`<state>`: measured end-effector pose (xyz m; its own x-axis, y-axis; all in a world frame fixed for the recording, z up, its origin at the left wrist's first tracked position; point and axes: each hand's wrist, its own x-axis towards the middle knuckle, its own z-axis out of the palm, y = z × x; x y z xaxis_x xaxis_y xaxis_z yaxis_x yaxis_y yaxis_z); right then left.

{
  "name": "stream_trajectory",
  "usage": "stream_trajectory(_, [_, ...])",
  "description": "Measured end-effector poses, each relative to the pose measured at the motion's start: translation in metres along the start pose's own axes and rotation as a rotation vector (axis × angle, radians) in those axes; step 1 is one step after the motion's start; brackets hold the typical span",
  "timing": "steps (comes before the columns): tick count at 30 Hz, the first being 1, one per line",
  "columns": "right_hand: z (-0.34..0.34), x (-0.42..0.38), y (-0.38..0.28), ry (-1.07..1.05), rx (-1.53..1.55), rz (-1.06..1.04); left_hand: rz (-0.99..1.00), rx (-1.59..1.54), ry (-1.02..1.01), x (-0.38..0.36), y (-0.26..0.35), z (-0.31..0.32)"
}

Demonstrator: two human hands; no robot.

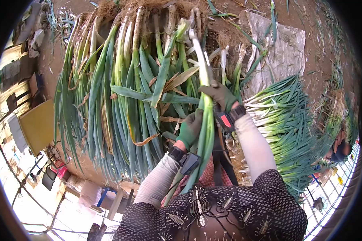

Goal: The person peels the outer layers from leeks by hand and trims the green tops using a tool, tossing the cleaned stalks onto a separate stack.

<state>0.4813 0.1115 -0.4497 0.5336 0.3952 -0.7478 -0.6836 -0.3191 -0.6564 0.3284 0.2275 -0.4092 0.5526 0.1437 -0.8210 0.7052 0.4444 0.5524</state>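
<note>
My right hand, in a dark green glove, is closed round the stalk of a large green onion. The onion stands lengthwise before me, its white end pointing away and its green leaves hanging toward my lap. Lower down, my left hand, in a green glove, is closed against the leaves of the same onion; its fingertips are partly hidden. Left of these hands lies a wide pile of untrimmed green onions, with brown roots at the far end and some dry leaves.
To my right is a stack of green onions with pale stalks toward me. A whitish sack lies flat on the brown ground behind it, with leaf scraps around. At the left stands a yellow panel. Another person is at the far right.
</note>
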Motion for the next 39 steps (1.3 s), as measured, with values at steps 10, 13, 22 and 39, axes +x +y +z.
stream_trajectory(10, [-0.110,-0.091,-0.052,0.548,-0.189,-0.465,0.483,1.347,0.952,0.058,0.102,-0.215])
stream_trajectory(13, [-0.155,-0.049,-0.026,0.607,-0.488,-0.388,0.359,1.149,0.773,0.055,0.119,-0.237])
stream_trajectory(22, [-0.048,-0.036,0.030,0.132,-0.101,0.117,0.149,1.090,0.672,0.045,0.121,-0.225])
stream_trajectory(39, [0.149,-0.090,-0.046,-0.127,-0.111,-0.191,0.200,-0.050,-0.001,-0.023,0.073,-0.157])
